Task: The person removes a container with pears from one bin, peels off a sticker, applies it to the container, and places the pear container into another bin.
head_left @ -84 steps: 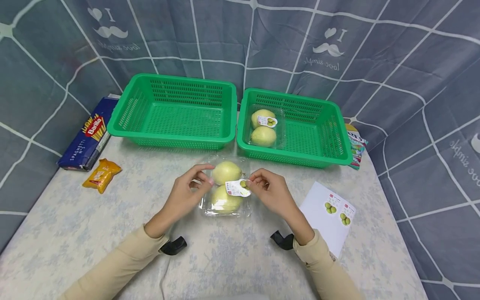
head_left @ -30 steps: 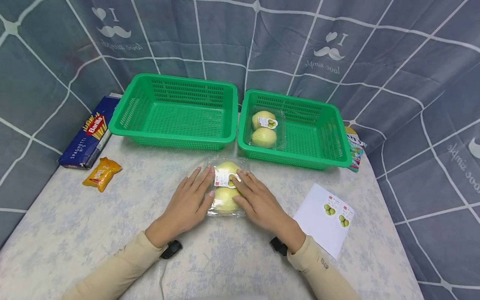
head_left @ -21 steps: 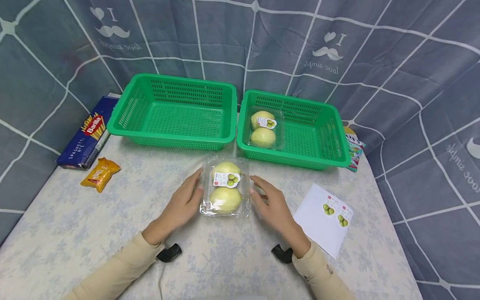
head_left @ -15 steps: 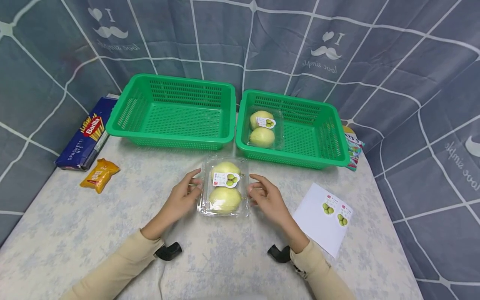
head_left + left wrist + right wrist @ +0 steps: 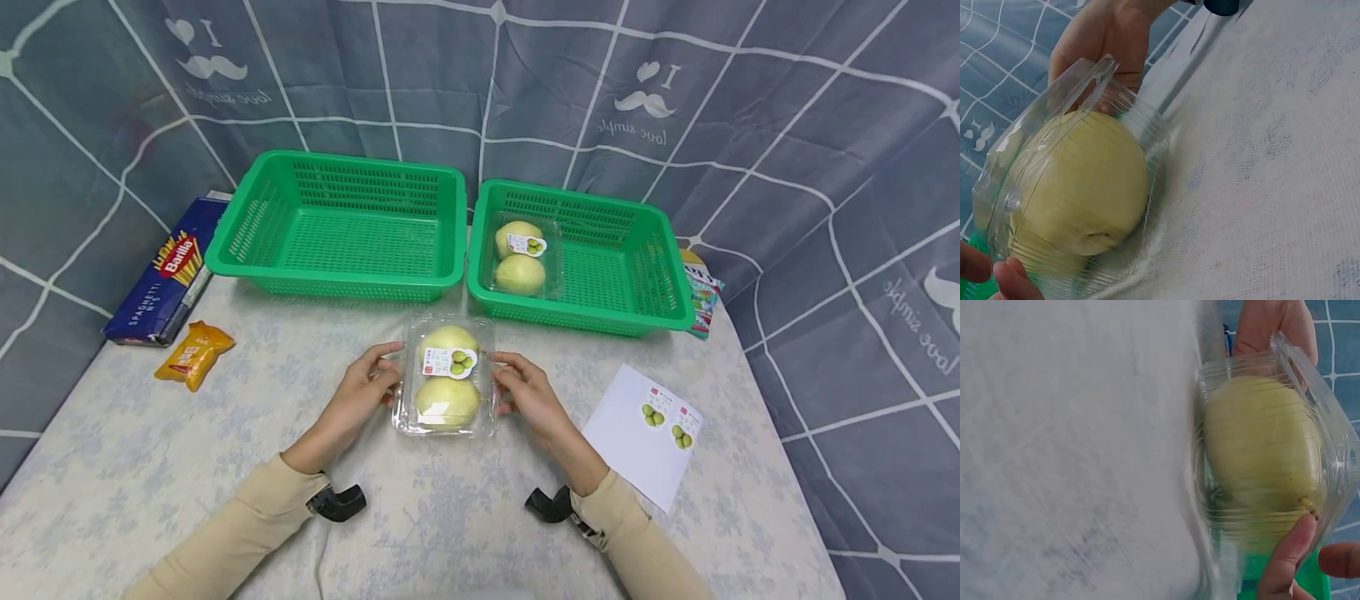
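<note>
Centrally, a clear plastic clamshell containing two pale yellow-green pears lies on the tabletop, just in front of the two green baskets. A white label printed with small green fruit sits on its lid between the two pears.

Left hand: grip closed around the left edge of the clamshell, fingers curled against its side wall, thumb toward the lid. In the left wrist view the fingertips pinch the transparent rim, with one pear filling the shell.

Right hand: grip closed on the right edge in mirror fashion, fingers curled round the side wall. In the right wrist view the fingertips press on the plastic beside a pear; whether the shell's base touches the cloth cannot be told.

Surroundings: left green basket; right green basket holding a second clamshell of pears, also labelled. A white sheet with two fruit stickers lies on the tabletop to the right of the right hand. A blue Barilla spaghetti box and a small orange packet lie at the far left; a colourful packet shows beside the right basket. Grey curtain with white grid behind.
</note>
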